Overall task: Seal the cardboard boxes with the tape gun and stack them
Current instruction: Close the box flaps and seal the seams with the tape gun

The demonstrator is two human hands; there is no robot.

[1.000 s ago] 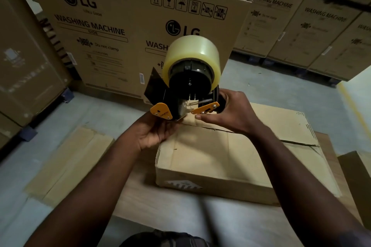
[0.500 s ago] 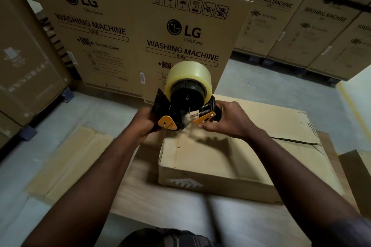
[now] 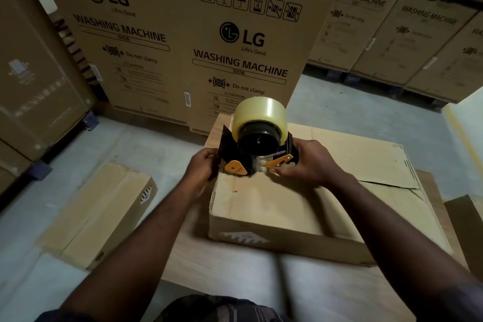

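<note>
1. Cardboard box (image 3: pixel 274 206) sat on the wooden surface (image 3: pixel 222 264) with its flaps down. I couldn't spot any tape on it, and the seam gaped a bit on the right.
2. What changed: a second earlier the tape gun (image 3: pixel 257 149) was held up high in front of the washing machine cartons (image 3: pixel 243 42). By this moment it had come down to the far left corner of the box top, so close I couldn't tell if it touched.
3. My read: the gun was being lined up for the first strip. Sealing hadn't started, and stacking was a long way off.
4. The left hand (image 3: pixel 201 172) had its grip wrapped on the gun's left side by the black plate. The right hand (image 3: pixel 305 165) held the right side, fingertips by the orange plate. Couldn't tell if it pinched the loose tape end.
5. So the gun sat between both hands, tape roll (image 3: pixel 261 115) on top, box right underneath.
6. Another flat box (image 3: pixel 96 214) lay on the floor to the left.
</note>
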